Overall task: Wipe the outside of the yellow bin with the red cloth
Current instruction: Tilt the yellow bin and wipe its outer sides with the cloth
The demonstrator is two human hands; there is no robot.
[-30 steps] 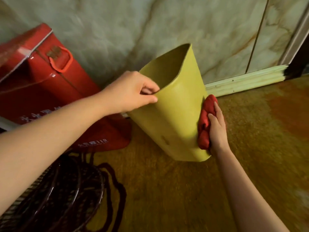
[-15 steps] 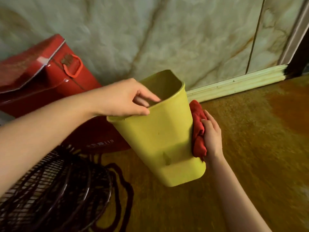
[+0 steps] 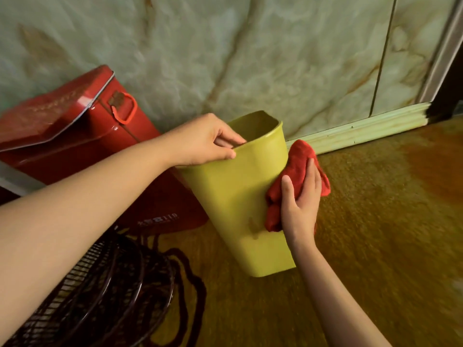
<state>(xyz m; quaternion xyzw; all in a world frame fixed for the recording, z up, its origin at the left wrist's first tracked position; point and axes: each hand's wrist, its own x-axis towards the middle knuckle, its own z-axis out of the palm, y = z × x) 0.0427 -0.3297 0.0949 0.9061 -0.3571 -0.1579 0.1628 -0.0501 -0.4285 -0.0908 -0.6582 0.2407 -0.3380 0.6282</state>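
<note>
The yellow bin (image 3: pixel 233 201) is held off the floor, tilted with its open top toward the wall. My left hand (image 3: pixel 203 142) pinches its near rim, thumb outside and fingers inside. A crumpled red cloth (image 3: pixel 297 166) lies flat on the bin's right outer side, pressed there by my right hand (image 3: pixel 299 206). A small dark smudge shows low on the bin's front face, left of the cloth.
A red metal box (image 3: pixel 75 131) with a red handle leans against the marble wall (image 3: pixel 225 58) at the left. A dark wire fan guard (image 3: pixel 105 296) and a cord lie at the lower left. A pale skirting board (image 3: pixel 363 131) meets the brown floor (image 3: pixel 375 234).
The bin has swung from strongly tilted to nearly upright and sits lower in view. The cloth and right hand have come round from the bin's far right edge toward its front side.
</note>
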